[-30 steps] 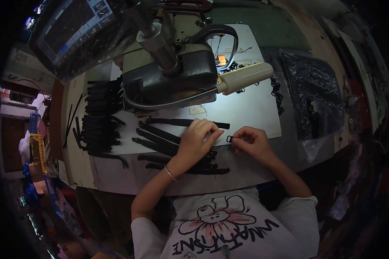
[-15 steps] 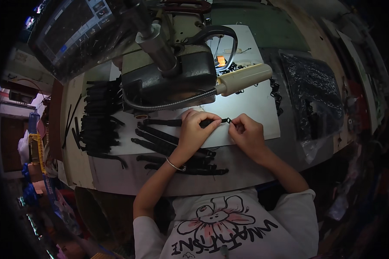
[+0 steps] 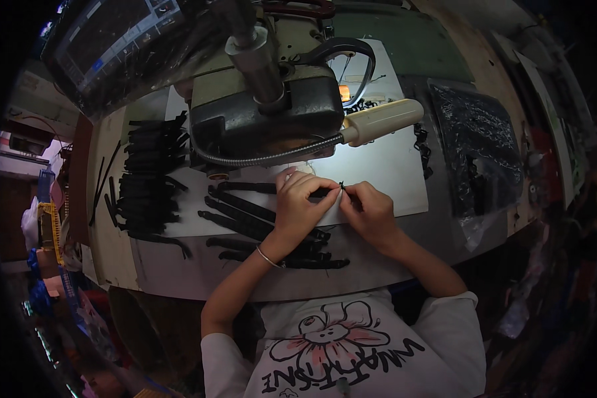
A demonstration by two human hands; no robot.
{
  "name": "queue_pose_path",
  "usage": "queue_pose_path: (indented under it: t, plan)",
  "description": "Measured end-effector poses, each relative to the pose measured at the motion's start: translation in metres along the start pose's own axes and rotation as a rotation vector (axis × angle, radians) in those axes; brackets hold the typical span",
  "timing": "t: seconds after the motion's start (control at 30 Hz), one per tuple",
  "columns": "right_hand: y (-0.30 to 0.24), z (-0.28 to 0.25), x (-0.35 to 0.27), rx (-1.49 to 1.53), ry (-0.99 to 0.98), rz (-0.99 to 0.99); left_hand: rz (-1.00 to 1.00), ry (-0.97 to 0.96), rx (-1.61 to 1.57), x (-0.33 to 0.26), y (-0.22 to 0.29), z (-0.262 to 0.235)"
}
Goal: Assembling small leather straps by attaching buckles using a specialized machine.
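Thumb and fingers of my left hand are closed on a black fabric strap, whose tail runs out leftward under the machine head. At the strap's right end, between my two hands, sits a small black ring-like fitting; its exact shape is hard to make out. My right hand is closed in a pinch against this fitting, its fingertips almost touching those of the left. Several similar black straps lie fanned out on the white board, beneath and left of my left wrist.
A sewing machine head and a cream lamp overhang the white board. Stacked black straps lie at the left. Small black fittings and a clear plastic bag of dark pieces are at the right. A screen stands far left.
My right hand has shifted slightly left, closing the gap to my left hand. The black fitting has turned and is now more covered by the fingertips. The whole view has shifted a little.
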State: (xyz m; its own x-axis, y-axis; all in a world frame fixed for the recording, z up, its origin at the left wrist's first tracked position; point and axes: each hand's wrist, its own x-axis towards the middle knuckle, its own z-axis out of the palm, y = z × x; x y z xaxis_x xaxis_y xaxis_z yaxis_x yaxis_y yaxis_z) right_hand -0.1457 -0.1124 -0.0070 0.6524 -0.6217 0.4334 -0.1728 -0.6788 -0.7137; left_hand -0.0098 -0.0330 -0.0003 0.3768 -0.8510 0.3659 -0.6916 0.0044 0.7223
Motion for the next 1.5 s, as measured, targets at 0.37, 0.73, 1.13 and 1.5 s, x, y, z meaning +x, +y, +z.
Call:
queue_pose_path:
  t: [0.37, 0.73, 1.13, 1.5]
  plan:
    - [0.0, 0.004, -0.001, 0.027, -0.075, -0.055, 0.015, -0.012, 0.085, -0.012, -0.005, -0.008]
    - [-0.002, -0.001, 0.011, 0.512, -0.401, 0.145, -0.143, -0.508, -0.255, 0.003, -0.013, -0.055]
    - [-0.001, 0.007, 0.027, 0.419, -0.424, 0.113, -0.012, -0.367, -0.072, 0.0, -0.026, -0.055]
    - [0.024, 0.024, 0.107, 0.299, -0.653, 0.282, 0.402, 0.006, 0.567, 0.004, -0.072, -0.036]
